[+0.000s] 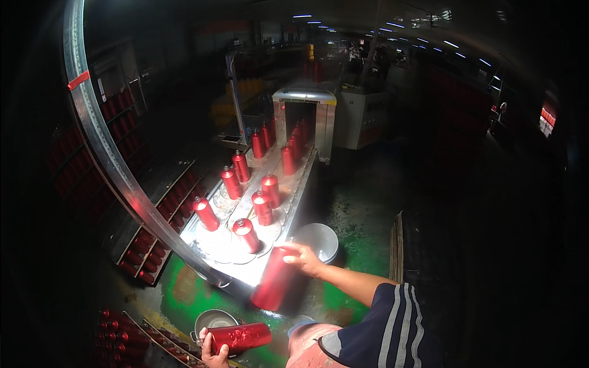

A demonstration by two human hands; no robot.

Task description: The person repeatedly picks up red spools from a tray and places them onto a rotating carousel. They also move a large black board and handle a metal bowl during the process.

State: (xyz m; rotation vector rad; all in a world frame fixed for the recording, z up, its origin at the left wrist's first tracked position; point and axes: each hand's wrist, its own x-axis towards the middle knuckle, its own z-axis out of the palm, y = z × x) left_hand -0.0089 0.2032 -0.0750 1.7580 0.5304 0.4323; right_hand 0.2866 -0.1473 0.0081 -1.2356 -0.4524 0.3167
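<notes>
My left hand [213, 352] is closed round one end of a shiny red metal bottle [245, 337], held on its side low in the view. Pale marks show on this bottle's wall. At the near right end of the conveyor, my right hand [307, 260] grips the top of another red bottle [273, 283], which is tilted and blurred by motion. Several red bottles [245, 235] with narrow necks stand upright in two rows on the brightly lit conveyor [240, 272].
A metal tunnel [304, 96] spans the conveyor's far end. A curved metal rail [132, 202] arches along the left. Racks [149, 260] of red bottles stand at left. A white bucket [325, 240] is beside the conveyor; a metal pot [215, 319] sits near my left hand.
</notes>
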